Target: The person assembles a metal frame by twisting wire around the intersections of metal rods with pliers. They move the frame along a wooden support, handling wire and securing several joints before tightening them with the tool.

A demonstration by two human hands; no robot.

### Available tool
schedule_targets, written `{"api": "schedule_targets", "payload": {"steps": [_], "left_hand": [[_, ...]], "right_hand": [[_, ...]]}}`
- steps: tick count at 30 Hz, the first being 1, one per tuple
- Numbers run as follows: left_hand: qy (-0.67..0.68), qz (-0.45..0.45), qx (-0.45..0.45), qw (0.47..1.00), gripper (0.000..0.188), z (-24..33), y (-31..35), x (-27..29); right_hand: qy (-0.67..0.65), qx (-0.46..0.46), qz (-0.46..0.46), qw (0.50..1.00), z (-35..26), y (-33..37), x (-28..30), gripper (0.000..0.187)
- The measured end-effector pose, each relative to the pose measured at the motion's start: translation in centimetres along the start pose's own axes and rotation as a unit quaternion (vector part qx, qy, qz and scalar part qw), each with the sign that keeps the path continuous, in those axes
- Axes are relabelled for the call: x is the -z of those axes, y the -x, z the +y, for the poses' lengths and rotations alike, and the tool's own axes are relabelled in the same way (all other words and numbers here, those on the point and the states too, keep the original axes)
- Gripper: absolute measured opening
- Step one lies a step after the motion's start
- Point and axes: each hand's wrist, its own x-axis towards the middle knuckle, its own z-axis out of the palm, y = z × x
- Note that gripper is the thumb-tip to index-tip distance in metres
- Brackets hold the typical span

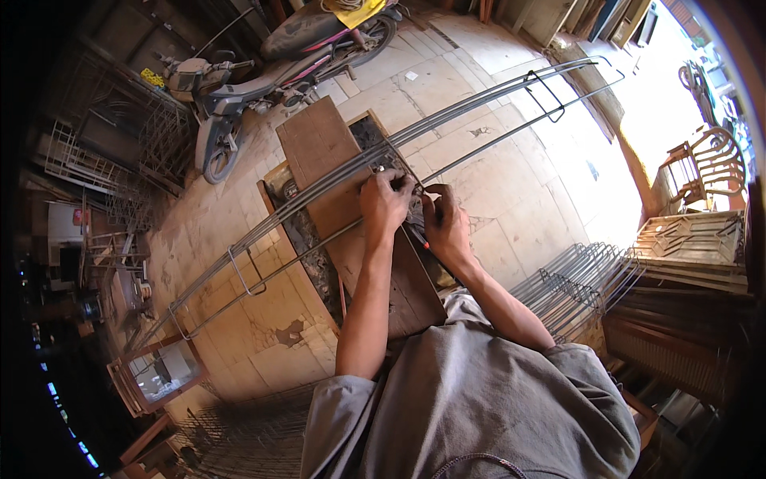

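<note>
Your shirt: the grey cloth (479, 391) fills the lower middle of the frame, your bare forearms reaching up from its sleeves.
Your right hand: just right of centre, the right hand (448, 223) has its fingers bent inward; you cannot tell from this view whether they grip anything. A small orange-tipped thing (426, 246) shows just beside its palm.
Your left hand: at the centre, the left hand (384, 195) has bent fingers near the rods; what they pinch, if anything, is too small to tell.
Rods: the long grey metal rods (331, 176) run slantwise from lower left to upper right, bunched together, passing just above your left hand; a separate rod (491, 145) runs below the bunch.
Wire loops: one dark bent loop (547, 89) sits around the rods at upper right, a paler loop (238, 271) at lower left.
Board: the brown plank (315, 132) lies beneath the rods, tilted across the middle.
Floor: pale tiles (511, 188) spread around it.
Right side: a stack of bent rods (570, 279), then a wooden chair (710, 164) farther up.
Upper left: a parked motorbike (263, 82), a yellow cloth (355, 12) on its seat.
</note>
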Motion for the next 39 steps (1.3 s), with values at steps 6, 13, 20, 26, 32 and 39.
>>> {"api": "schedule_targets", "payload": {"steps": [6, 13, 20, 26, 32, 39], "left_hand": [[0.02, -0.001, -0.044, 0.999, 0.025, 0.4, 0.5, 0.4], [0.107, -0.026, -0.053, 0.993, 0.019, -1.1, 0.4, 0.0], [0.086, 0.031, -0.208, 0.974, 0.015, -1.1, 0.9, 0.2], [0.062, 0.007, -0.22, 0.974, 0.015, -1.2, 0.9, 0.8], [0.012, -0.022, -0.245, 0.969, 0.012, -1.4, 1.0, 0.3], [0.031, -0.037, -0.243, 0.969, 0.017, -1.4, 1.3, 0.4]], "right_hand": [[-0.003, -0.021, 0.0, 1.0, 0.1, -0.1, -0.2, 0.017], [-0.004, -0.013, -0.001, 1.0, 0.1, -0.1, -0.3, 0.014], [-0.013, 0.049, 0.028, 0.998, 0.9, 0.0, -0.9, 0.013], [0.01, -0.032, -0.018, 0.999, -0.6, 0.1, -0.1, 0.012], [0.001, 0.026, -0.006, 1.0, 0.6, -0.2, 0.0, 0.012], [0.012, 0.041, 0.004, 0.999, 0.5, -0.4, 0.1, 0.011]]}}
